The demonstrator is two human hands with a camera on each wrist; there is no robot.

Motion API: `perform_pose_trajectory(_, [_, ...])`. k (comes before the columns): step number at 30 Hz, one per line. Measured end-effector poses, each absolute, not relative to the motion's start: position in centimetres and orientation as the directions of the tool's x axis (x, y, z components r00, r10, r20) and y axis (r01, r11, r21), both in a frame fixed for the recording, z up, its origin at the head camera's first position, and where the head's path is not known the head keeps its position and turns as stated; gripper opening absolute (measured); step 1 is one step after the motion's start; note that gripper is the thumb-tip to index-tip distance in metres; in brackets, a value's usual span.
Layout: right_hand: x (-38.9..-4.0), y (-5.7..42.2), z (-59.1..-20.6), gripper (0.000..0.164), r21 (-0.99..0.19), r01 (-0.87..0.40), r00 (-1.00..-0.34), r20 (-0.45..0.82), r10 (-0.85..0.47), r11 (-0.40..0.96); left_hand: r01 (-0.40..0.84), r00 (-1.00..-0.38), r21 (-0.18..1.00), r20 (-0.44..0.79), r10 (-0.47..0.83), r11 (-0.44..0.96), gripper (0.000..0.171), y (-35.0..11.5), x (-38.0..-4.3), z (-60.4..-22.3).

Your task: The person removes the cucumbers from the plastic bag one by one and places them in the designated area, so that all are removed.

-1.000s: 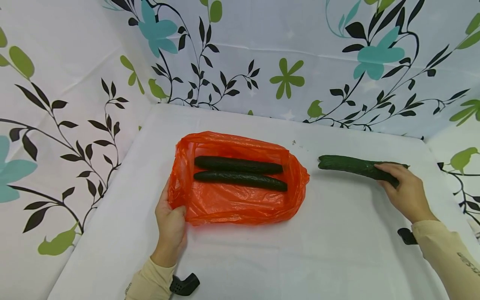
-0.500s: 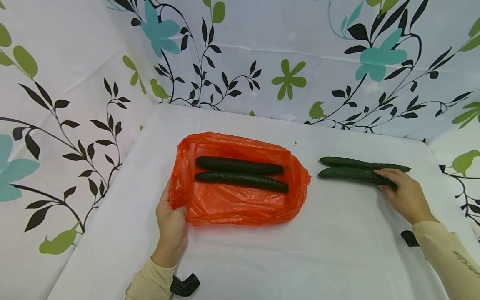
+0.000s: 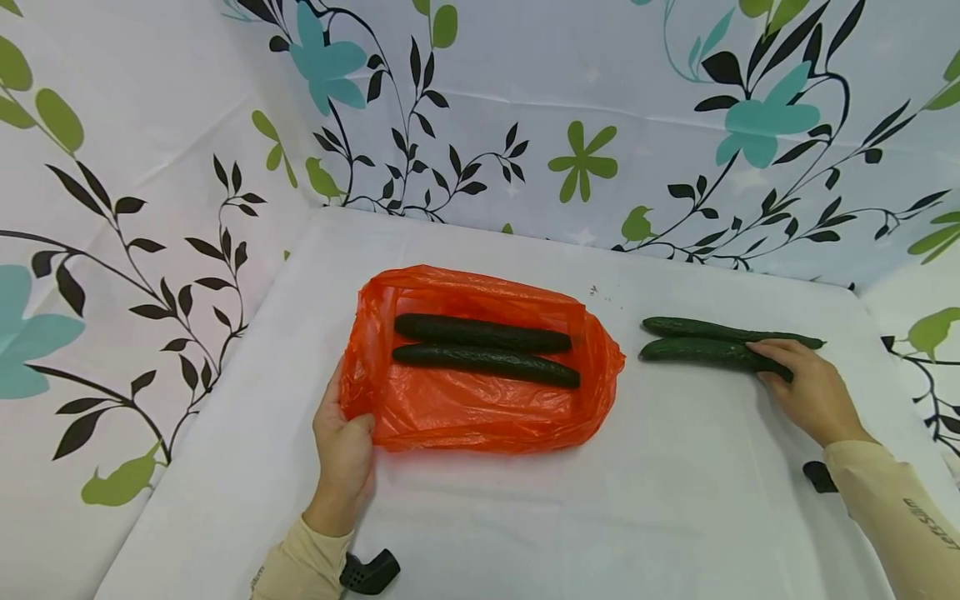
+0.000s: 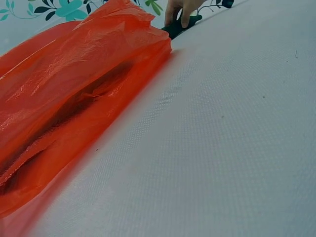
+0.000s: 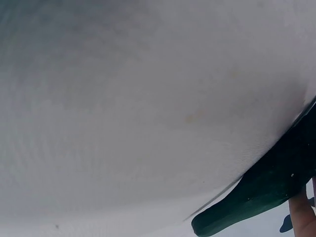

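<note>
An orange-red plastic bag lies with its mouth open in the middle of the table. Inside it rest two dark green cucumbers, an upper cucumber and a lower cucumber, side by side. My left hand grips the bag's near left edge, the thumb on top and the fingers hidden behind the plastic. To the right, my right hand holds the right end of a cucumber on the table. Just behind that one lies another cucumber, the two nearly touching.
A white cloth covers the table. Behind it hangs a patterned curtain with leaves and flowers, which also runs down the left side. Black wrist devices, such as the left one, sit on both forearms.
The right hand has brought its cucumber down and slightly toward me, onto the table in front of the other one, which now shows fully. The left hand still grips the bag.
</note>
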State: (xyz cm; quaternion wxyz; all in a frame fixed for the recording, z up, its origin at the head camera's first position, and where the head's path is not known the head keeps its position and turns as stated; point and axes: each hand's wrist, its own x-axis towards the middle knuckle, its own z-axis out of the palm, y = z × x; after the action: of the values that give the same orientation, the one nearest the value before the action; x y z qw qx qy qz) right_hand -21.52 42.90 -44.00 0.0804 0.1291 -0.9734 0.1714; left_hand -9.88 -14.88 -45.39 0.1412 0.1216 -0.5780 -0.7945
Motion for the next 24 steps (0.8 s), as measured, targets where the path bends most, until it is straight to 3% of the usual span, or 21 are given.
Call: perform_pose_trajectory(24, [-21.6, 42.1, -42.6, 0.050, -0.279, -0.204, -0.979, 0.038, -0.202, 0.938, 0.085, -0.932, 0.948, -0.034, -0.362, -0.307, 0.089, -14.8, -9.9, -45.2])
